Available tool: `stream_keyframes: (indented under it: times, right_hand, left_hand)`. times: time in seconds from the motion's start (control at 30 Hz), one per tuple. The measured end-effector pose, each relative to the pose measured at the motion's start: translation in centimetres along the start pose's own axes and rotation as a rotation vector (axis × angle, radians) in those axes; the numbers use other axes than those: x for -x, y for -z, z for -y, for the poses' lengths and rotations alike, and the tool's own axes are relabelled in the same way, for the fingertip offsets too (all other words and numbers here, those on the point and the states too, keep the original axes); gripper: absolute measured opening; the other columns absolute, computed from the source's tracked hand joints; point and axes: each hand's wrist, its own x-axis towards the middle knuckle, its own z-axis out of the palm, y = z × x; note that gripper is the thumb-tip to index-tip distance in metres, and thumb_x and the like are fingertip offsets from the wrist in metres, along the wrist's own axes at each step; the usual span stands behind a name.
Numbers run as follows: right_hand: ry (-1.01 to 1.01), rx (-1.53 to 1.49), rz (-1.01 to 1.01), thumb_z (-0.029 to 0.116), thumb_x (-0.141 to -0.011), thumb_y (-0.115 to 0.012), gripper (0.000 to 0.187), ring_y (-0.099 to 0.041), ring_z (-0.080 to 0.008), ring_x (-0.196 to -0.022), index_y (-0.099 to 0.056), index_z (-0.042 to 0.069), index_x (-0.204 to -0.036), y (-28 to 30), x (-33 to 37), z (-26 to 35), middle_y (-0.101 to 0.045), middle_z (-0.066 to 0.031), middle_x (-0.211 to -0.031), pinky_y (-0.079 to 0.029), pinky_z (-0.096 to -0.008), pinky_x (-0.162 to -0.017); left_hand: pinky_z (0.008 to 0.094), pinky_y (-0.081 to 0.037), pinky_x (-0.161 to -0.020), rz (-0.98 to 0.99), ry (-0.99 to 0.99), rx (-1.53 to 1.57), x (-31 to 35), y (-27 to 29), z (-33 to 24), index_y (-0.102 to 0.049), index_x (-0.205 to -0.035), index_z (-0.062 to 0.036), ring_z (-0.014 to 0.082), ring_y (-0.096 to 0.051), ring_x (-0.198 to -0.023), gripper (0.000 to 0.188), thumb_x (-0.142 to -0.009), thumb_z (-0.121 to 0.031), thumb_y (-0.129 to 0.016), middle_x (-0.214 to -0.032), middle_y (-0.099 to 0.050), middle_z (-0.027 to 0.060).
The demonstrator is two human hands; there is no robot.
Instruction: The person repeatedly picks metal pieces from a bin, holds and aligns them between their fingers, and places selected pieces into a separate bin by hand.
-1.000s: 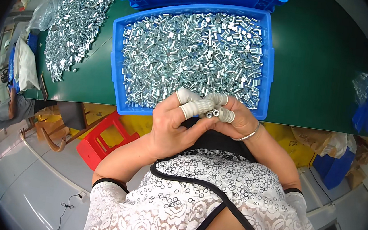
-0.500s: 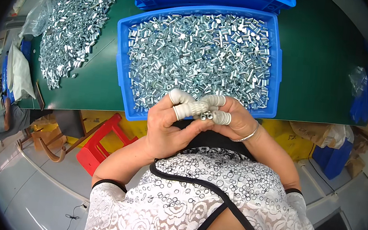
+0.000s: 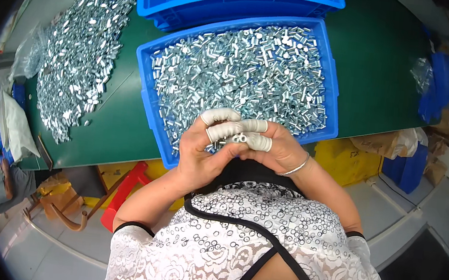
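Observation:
Over the near edge of a blue bin point(image 3: 143, 101) full of small silvery metal sleeves point(image 3: 242, 76), my two hands meet. White finger cots cover several fingertips. My left hand point(image 3: 202, 147) is closed, its thumb and fingers pinching a couple of metal sleeves point(image 3: 239, 138) whose round open ends face me. My right hand point(image 3: 283, 149) closes on the same sleeves from the other side, fingertips touching those of the left. How many sleeves lie behind the fingers is hidden.
A second blue bin point(image 3: 239, 2) with a few scattered sleeves stands behind. On the green table point(image 3: 119, 123), a large heap of metal pieces point(image 3: 76, 64) spreads at left, beside a clear plastic bag point(image 3: 28, 56). A red stool point(image 3: 123, 195) sits below; another person point(image 3: 9, 186) is at far left.
The view has turned and shifted slightly, showing more of the rear bin's inside. Both hands still pinch the sleeves together, with the fingers shifted a little around them.

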Motion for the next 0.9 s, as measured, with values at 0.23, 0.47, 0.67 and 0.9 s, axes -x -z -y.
stream_keyframes:
  times: [0.23, 0.47, 0.67, 0.9]
  right_hand:
    - [0.036, 0.383, -0.579, 0.016, -0.086, -0.065, 0.027, -0.061, -0.0087, -0.072, -0.063, 0.002, -0.109, -1.0, -0.4, 1.1, -0.066, -0.0027, -0.083, -0.05, -0.0216, -0.064]
    - [0.371, 0.916, -0.518, 0.008, -0.084, -0.063, 0.025, -0.057, -0.0051, -0.068, -0.062, 0.001, -0.108, -0.6, 1.4, 4.6, -0.066, -0.0034, -0.083, -0.047, -0.02, -0.061]
    - [0.42, 0.872, -0.511, 0.004, -0.084, -0.063, 0.023, -0.056, -0.0049, -0.068, -0.063, 0.001, -0.107, 4.7, 5.1, 7.2, -0.065, -0.0027, -0.083, -0.047, -0.0197, -0.06]
    - [0.397, 0.82, -0.489, 0.004, -0.084, -0.063, 0.022, -0.057, -0.0063, -0.067, -0.063, 0.0, -0.106, 9.1, 7.4, 8.8, -0.065, -0.0032, -0.083, -0.047, -0.0204, -0.06]
  left_hand:
    - [0.0296, -0.05, -0.081, -0.054, 0.762, 0.685, -1.4, -2.3, 1.0, -0.061, -0.104, 0.002, 0.0216, -0.062, -0.092, 0.019, -0.091, -0.01, -0.057, -0.108, -0.061, 0.0143]
    - [0.0333, -0.051, -0.086, -0.151, 0.894, 1.015, -5.0, -4.5, 0.8, -0.056, -0.106, 0.0055, 0.0242, -0.06, -0.098, 0.021, -0.095, -0.011, -0.048, -0.107, -0.06, 0.0156]
    - [0.0361, -0.051, -0.091, -0.397, 0.611, 0.723, -17.5, -2.1, 0.0, -0.05, -0.103, 0.0094, 0.0288, -0.059, -0.102, 0.018, -0.09, -0.004, -0.052, -0.106, -0.056, 0.0193]
    - [0.0326, -0.052, -0.078, -0.422, 0.479, 0.024, -27.0, 0.6, 5.1, -0.057, -0.1, 0.0059, 0.0244, -0.061, -0.095, 0.02, -0.082, -0.003, -0.061, -0.099, -0.062, 0.015]
